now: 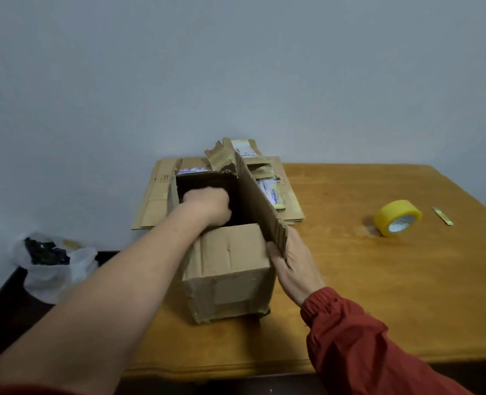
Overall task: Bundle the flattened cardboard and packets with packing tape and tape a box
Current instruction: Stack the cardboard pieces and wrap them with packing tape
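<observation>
The task seems to be at an early stage. The box (230, 269) stands in the middle of the frame on the surface (378, 295), its top open and not yet taped closed. The left hand (207, 203) reaches down inside it; the fingers are hidden, so I cannot tell if they hold something. The right hand (293, 263) grips the raised flap (260, 201) at its near edge. Behind the box, the flattened cardboard (153, 203) and the packets (269, 191) lie loose, not bundled. The tape roll (397, 220) rests at the right of the frame. The packet labels and the cardboard print are too blurred to read.
</observation>
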